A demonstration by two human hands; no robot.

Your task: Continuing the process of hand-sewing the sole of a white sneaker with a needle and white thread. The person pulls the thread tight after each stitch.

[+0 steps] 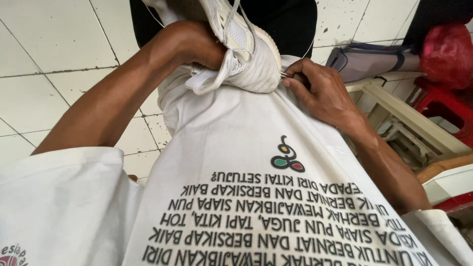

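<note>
While the person looks down over the front of a white shirt (256,148) printed with dark lettering, both hands work at a white mesh shoe (246,49) held against the chest and lap; the left hand (194,44) wraps around the shoe's near end, its grip closed on the fabric, with the tongue or collar of the shoe folded out beneath the fingers; the right hand (318,91) sits just beside the shoe's rounded end, thumb and forefinger pinched narrowly on a thin metal needle (286,75) whose tip touches the sole edge; a fine white thread (309,47) runs up from there past the shoe, and a lace hangs loose across the upper. The shoe rests on the shirt, sole turned towards the right hand. Beyond the left arm lies a white tiled floor (54,59); off to the right stand a pale wooden frame (414,120), a grey bag (369,61), a red plastic bag (446,49) and a red stool (443,106).
</note>
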